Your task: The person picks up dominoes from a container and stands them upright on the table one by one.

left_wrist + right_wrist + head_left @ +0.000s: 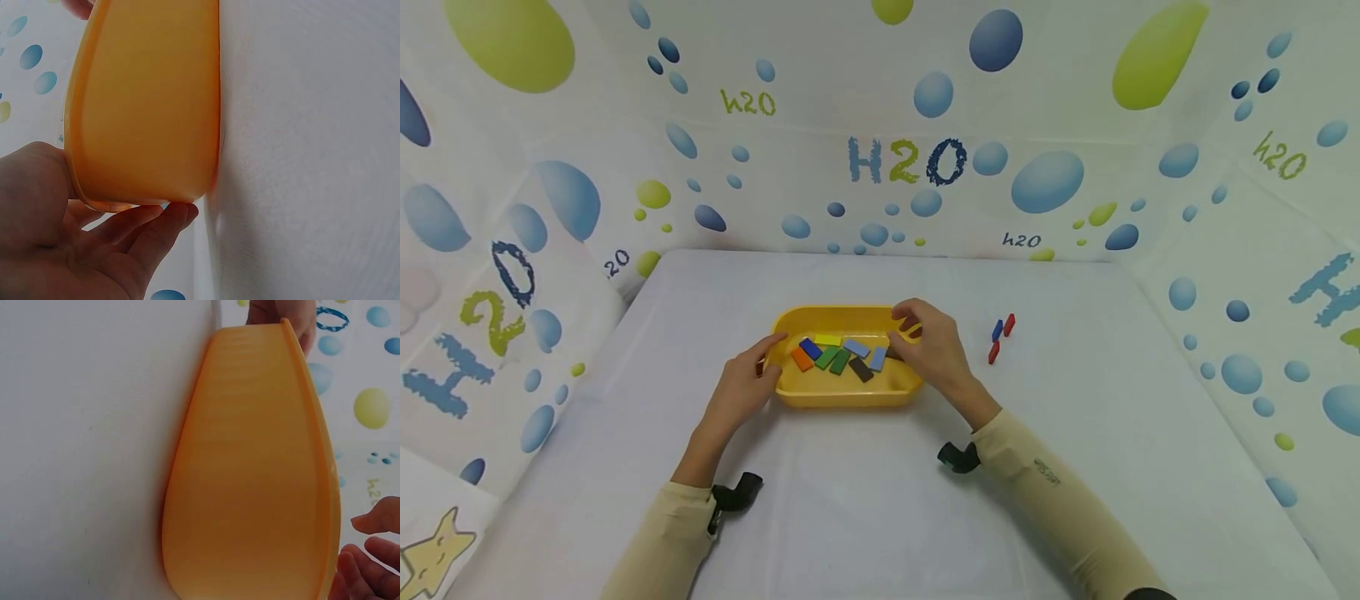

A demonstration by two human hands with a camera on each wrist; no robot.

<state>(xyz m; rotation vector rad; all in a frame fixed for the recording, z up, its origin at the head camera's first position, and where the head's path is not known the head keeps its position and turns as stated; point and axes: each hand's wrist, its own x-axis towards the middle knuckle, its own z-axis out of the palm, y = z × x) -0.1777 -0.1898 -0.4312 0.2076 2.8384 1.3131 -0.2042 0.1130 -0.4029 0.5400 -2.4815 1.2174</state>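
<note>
A yellow plastic tray [842, 399] lies on the white-covered table with several small flat blocks in it: an orange block [802, 359], a dark blue block [810, 348], a yellow block [828, 340], green blocks [841, 362], light blue blocks [877, 359] and a brown block [861, 369]. My left hand [747, 387] holds the tray's left end, thumb and fingers against its rim and end wall. Over the right end is my right hand [932, 346], its thumb apart from its loosely bent fingers, with nothing visible between them. Another dark block there is partly hidden by this hand.
Right of the tray, two red blocks [1010, 325] and a blue block [997, 331] stand on the table. A patterned curtain [820, 183] with drops and lettering rises behind and at both sides. Dark wrist cameras [739, 492] sit on both sleeves.
</note>
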